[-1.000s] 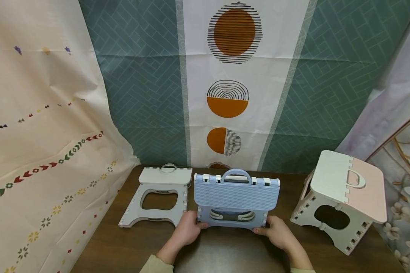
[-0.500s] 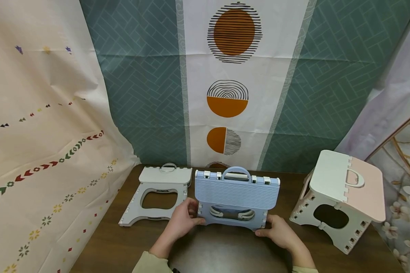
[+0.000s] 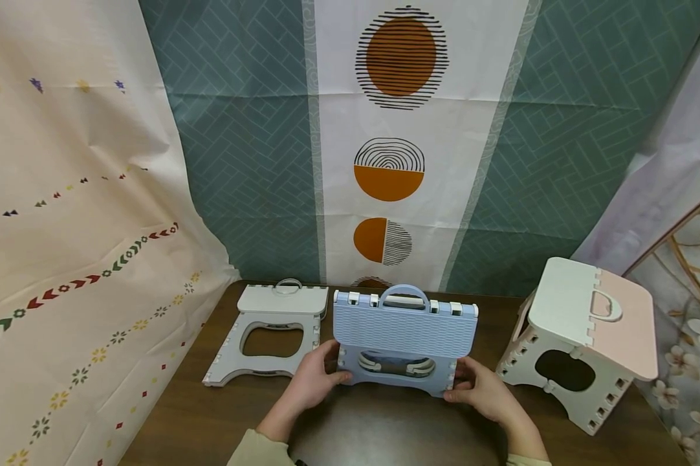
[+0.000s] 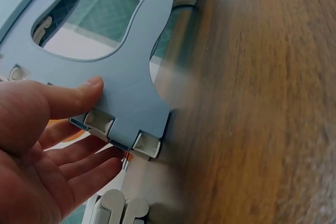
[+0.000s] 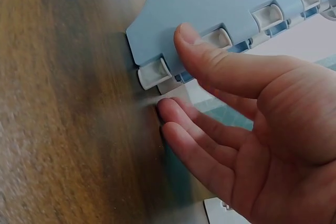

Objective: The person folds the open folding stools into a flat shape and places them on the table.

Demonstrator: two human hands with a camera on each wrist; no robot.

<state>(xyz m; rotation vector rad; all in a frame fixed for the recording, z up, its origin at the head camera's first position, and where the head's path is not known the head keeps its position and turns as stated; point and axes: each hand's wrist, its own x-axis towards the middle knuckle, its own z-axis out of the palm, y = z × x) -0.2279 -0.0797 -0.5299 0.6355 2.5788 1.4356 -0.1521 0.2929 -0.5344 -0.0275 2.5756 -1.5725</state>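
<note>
Straight up the middle of the desk (image 3: 399, 433), here's the open road: bare wood between left forearm (image 3: 283, 411) and right forearm (image 3: 521, 427), right up to the blue stool (image 3: 405, 330), and there it's blocked. Left side, tight! The white stool (image 3: 283, 302) guards the far left corner, with the left hand (image 3: 315, 375) in the mouth of the gap. Right side, roomier: a lane reaches the far edge, the right hand (image 3: 475, 388) narrowing its entrance, the pink-and-white stool (image 3: 568, 317) walling the right edge. Behind the far edge, fabric backdrop (image 3: 385, 123) closes everything.
</note>
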